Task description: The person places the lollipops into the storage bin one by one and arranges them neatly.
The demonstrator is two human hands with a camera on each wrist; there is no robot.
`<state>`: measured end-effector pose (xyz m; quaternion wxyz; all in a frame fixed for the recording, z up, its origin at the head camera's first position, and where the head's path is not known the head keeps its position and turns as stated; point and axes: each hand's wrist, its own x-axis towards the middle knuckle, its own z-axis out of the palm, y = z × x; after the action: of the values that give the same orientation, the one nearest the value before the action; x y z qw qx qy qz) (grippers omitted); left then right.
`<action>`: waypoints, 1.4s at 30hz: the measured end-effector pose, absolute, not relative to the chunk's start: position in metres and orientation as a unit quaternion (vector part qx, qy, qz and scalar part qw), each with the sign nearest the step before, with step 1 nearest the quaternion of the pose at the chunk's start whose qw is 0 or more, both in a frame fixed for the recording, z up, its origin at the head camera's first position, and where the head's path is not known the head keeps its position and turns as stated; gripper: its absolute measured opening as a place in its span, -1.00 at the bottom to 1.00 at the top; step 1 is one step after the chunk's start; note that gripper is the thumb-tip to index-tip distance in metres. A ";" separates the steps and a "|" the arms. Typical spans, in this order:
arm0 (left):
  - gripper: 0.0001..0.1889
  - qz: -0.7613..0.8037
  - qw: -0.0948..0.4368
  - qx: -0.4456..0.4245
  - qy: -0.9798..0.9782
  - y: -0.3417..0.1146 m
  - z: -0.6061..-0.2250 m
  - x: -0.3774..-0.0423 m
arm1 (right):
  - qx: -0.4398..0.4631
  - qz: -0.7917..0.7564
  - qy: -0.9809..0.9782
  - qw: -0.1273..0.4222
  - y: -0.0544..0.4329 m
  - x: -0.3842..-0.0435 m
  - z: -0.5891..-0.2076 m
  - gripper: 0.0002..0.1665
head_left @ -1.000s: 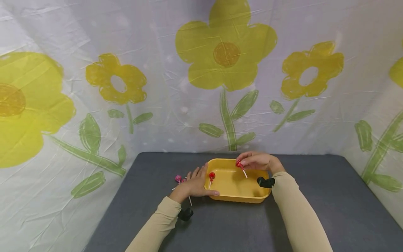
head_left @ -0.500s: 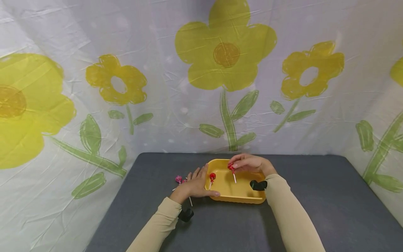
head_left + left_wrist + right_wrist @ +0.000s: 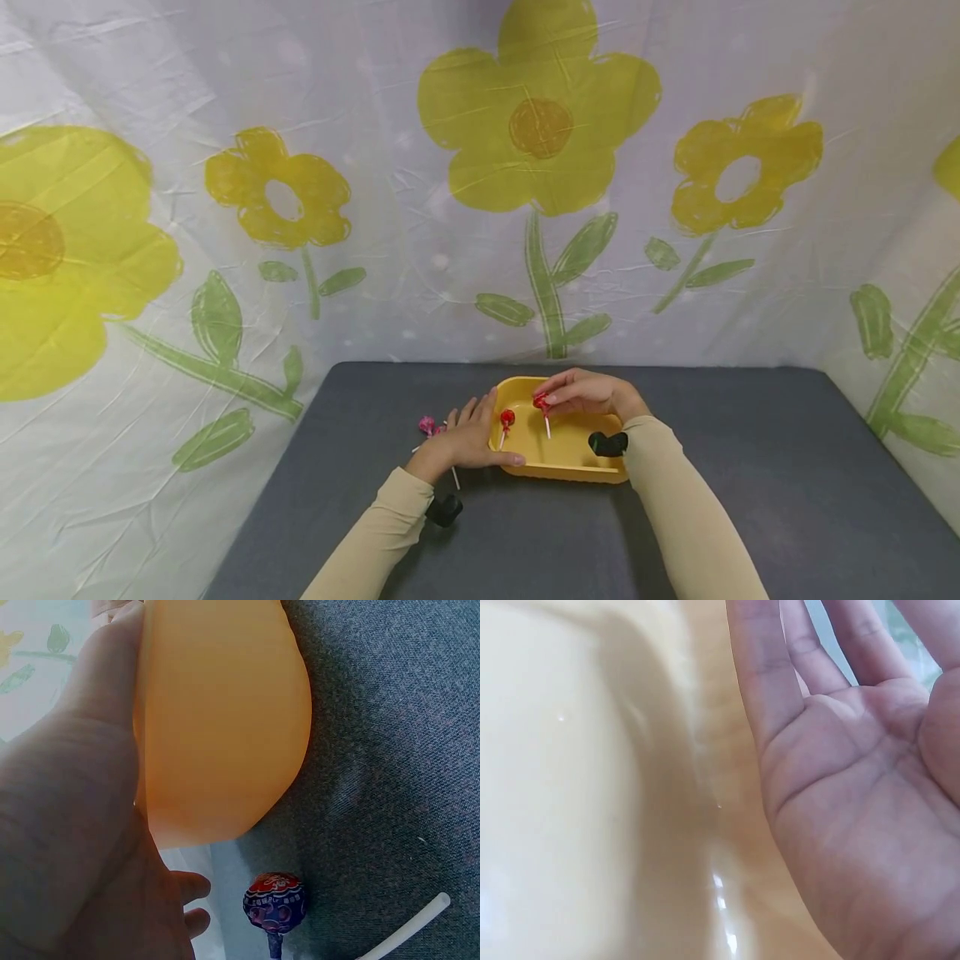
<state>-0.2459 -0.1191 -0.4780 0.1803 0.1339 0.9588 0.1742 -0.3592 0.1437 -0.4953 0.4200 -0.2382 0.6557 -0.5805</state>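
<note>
One tray [image 3: 562, 473], four-plus lollipops [image 3: 507, 417]

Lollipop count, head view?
4 at least: red lollipop in right hand, second red lollipop in tray, two pink lollipops on table by left hand, which may hide more.

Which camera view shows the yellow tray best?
The head view: most of the yellow tray, inside and out, is visible. The left wrist view shows part of its outside; the right wrist view, a blurred close-up.
</note>
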 end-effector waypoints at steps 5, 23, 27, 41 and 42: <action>0.39 0.174 0.178 0.133 0.959 -0.118 -0.477 -0.247 | -0.241 -0.583 0.647 0.428 0.139 -0.357 -0.496 -0.49; 0.38 0.179 0.177 0.142 0.957 -0.120 -0.477 -0.246 | -0.218 -0.585 0.653 0.430 0.124 -0.352 -0.510 -0.52; 0.39 0.180 0.175 0.145 0.957 -0.120 -0.479 -0.246 | -0.220 -0.584 0.650 0.434 0.122 -0.346 -0.510 -0.55; 0.38 0.182 0.175 0.148 0.956 -0.121 -0.481 -0.247 | -0.205 -0.574 0.659 0.440 0.116 -0.340 -0.510 -0.72; 0.38 0.182 0.175 0.148 0.956 -0.121 -0.481 -0.247 | -0.202 -0.572 0.662 0.440 0.115 -0.340 -0.510 -0.72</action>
<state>-0.2467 -0.1212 -0.4814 0.1751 0.1479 0.9562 0.1819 -0.3402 0.1153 -0.5102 0.4404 -0.2016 0.6623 -0.5717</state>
